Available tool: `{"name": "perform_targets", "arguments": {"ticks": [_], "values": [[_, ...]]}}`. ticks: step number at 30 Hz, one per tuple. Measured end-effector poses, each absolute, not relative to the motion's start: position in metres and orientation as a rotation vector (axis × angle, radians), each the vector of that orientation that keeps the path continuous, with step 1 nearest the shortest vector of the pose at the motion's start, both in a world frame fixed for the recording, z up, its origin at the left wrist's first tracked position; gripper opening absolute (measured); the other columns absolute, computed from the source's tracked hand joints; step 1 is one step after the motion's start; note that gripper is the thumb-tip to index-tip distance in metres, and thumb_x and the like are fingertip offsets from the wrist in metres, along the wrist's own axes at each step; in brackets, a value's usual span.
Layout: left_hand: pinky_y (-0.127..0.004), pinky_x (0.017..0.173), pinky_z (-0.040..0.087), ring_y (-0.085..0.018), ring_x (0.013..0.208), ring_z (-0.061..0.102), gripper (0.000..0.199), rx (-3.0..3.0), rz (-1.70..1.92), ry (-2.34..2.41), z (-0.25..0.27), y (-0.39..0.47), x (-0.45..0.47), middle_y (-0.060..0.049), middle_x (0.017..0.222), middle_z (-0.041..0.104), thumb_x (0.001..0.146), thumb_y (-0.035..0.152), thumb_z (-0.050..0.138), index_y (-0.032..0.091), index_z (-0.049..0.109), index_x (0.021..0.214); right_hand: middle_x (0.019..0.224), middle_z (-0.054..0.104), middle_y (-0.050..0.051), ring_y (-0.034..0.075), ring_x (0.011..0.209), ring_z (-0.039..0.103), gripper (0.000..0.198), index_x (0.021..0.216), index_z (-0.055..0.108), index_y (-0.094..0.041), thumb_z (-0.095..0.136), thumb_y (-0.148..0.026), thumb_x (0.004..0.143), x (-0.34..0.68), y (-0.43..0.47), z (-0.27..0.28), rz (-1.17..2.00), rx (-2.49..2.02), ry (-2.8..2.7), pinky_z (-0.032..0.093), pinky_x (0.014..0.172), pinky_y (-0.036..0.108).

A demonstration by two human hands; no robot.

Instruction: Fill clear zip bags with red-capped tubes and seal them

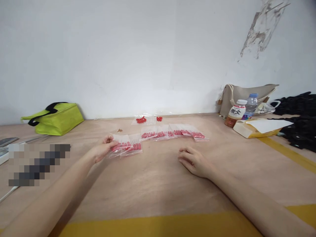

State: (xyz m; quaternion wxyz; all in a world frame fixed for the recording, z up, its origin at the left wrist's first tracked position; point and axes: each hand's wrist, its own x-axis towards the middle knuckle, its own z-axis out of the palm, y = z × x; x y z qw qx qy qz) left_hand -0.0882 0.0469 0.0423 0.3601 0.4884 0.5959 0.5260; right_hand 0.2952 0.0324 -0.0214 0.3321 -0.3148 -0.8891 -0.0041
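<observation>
My left hand (103, 148) pinches the edge of a small clear bag of red pieces (122, 146) that lies on the wooden table (158, 184), beside a second such bag (135, 148). My right hand (195, 161) rests flat on the table with its fingers loosely apart, holding nothing. Beyond both hands runs a row of several more filled clear bags (172, 133). Behind the row, loose red pieces (141, 119) lie on clear plastic near the wall.
A lime green bag (58, 118) sits at the back left. At the back right stand a beige tote (247, 97), two bottles (235, 113), a yellow envelope with white paper (261, 127) and black cloth (300, 118). Yellow tape (158, 225) marks the near edge.
</observation>
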Motion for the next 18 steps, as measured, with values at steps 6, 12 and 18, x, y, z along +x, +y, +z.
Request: {"name": "perform_targets", "arguments": {"ticks": [6,12,18], "values": [[-0.022,0.055,0.043,-0.013,0.060,0.059,0.046,1.163,1.180,1.263,0.020,0.021,-0.013,0.003,0.068,0.058,0.048,0.031,0.079,0.017,0.045,0.076,0.094,0.062,0.006,0.017,0.083,0.059,0.024,0.104,0.056,-0.020,0.053,-0.026,0.081,0.294,0.030,-0.020,-0.129,-0.889,-2.223,0.047,0.072,0.030],[-0.019,0.055,0.038,-0.008,0.055,0.049,0.032,1.378,1.127,1.168,-0.002,0.041,0.070,0.007,0.059,0.047,0.059,0.026,0.071,0.017,0.042,0.070,0.097,0.063,0.007,0.016,0.078,0.058,0.025,0.104,0.057,-0.020,0.054,-0.026,0.080,0.291,0.028,-0.020,-0.427,-0.738,-2.257,0.045,0.068,0.028],[-0.035,0.077,0.045,-0.018,0.087,0.053,0.035,1.944,1.369,1.483,-0.016,0.045,0.071,-0.004,0.092,0.053,0.067,0.025,0.066,0.017,0.045,0.094,0.085,0.062,0.003,0.011,0.071,0.054,0.016,0.086,0.060,-0.020,0.044,-0.017,0.086,0.287,0.031,-0.020,-0.514,-0.567,-2.403,0.039,0.063,0.024]]}}
